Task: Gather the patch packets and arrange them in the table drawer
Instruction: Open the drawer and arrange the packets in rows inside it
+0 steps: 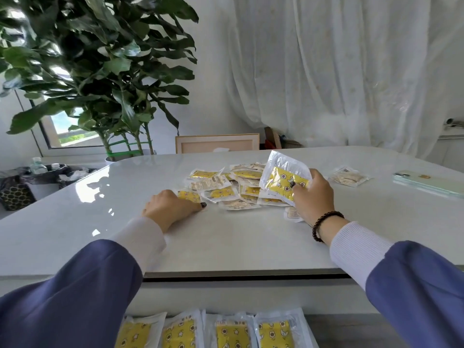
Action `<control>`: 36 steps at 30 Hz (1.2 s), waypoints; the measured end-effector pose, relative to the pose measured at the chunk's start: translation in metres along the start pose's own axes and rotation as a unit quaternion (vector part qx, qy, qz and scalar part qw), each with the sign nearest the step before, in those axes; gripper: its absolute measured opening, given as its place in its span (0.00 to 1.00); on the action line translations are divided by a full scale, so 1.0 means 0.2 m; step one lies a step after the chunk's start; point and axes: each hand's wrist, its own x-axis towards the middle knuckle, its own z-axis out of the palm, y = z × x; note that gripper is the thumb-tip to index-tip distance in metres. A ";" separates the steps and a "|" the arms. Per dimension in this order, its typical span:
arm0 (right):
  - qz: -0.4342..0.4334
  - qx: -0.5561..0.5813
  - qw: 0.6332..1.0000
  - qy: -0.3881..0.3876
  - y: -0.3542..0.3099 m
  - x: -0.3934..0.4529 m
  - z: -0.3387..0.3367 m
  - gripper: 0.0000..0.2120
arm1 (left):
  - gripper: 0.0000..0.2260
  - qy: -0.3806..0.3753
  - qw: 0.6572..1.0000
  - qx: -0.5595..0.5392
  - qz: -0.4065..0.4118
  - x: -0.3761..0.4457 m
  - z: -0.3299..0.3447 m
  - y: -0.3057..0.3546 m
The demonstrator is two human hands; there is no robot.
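Note:
A heap of clear packets with yellow patterned patches (226, 187) lies in the middle of the white table (226, 242). My right hand (312, 197) grips a small stack of these packets (283, 174), lifted and tilted above the right side of the heap. My left hand (173, 207) rests on the table at the heap's left edge, its fingers curled onto one yellow packet (188, 195). One more packet (349, 177) lies apart at the right. Below the table's front edge, the open drawer (339, 330) holds a row of several yellow packets (226, 332) side by side.
A pale green phone (426, 183) lies near the table's right edge. A large leafy plant (100, 71) stands behind the table's left corner, with a wooden frame (217, 143) beside it. White curtains hang behind. Bags and bottles sit on the floor at far left.

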 end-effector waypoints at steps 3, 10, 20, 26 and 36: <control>-0.006 0.015 1.000 -0.012 0.01 0.00 0.00 0.10 | 0.26 -0.055 0.991 -0.121 -0.009 0.01 -0.04 0.04; -0.011 0.028 0.999 -0.025 0.02 0.01 0.01 0.12 | 0.01 -0.136 0.930 -0.336 -0.053 0.01 -0.12 0.00; -0.016 0.024 0.999 -0.025 0.02 0.01 0.02 0.12 | 0.05 -0.116 0.922 -0.368 -0.024 -0.08 0.07 0.27; -0.033 0.022 0.998 -0.040 0.03 0.00 0.03 0.13 | 0.04 -0.024 0.905 -0.424 -0.036 -0.12 0.11 0.32; -0.040 0.009 0.997 -0.062 0.04 0.01 0.04 0.20 | 0.08 0.105 0.884 -0.407 0.205 -0.24 -0.06 0.15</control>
